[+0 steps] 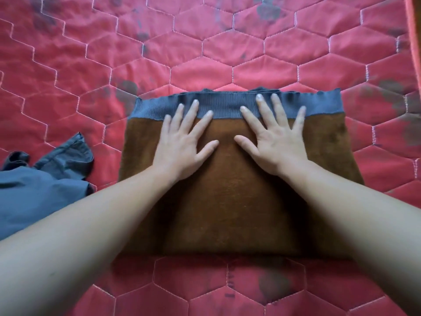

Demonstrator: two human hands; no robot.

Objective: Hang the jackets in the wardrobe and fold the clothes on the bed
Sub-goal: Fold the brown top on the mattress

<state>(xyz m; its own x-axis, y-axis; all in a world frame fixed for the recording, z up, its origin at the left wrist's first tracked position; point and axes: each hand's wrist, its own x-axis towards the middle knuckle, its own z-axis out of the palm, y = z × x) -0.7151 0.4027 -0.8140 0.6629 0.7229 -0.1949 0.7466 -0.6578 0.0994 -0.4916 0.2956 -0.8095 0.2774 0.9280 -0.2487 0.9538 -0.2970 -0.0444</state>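
Note:
A brown fleece garment [230, 201] with a grey-blue ribbed band [319, 103] along its far edge lies folded into a rectangle in the middle of the red quilted bed [227, 53]. My left hand [184, 142] and my right hand [275, 137] rest flat on its upper half, side by side, palms down and fingers spread. The fingertips of both hands reach onto the ribbed band. Neither hand grips anything.
A crumpled grey-blue garment [38, 190] lies on the bed at the left, partly under my left forearm. The bedcover has hexagon stitching and dark blotches. An orange-red edge [414, 42] runs along the far right.

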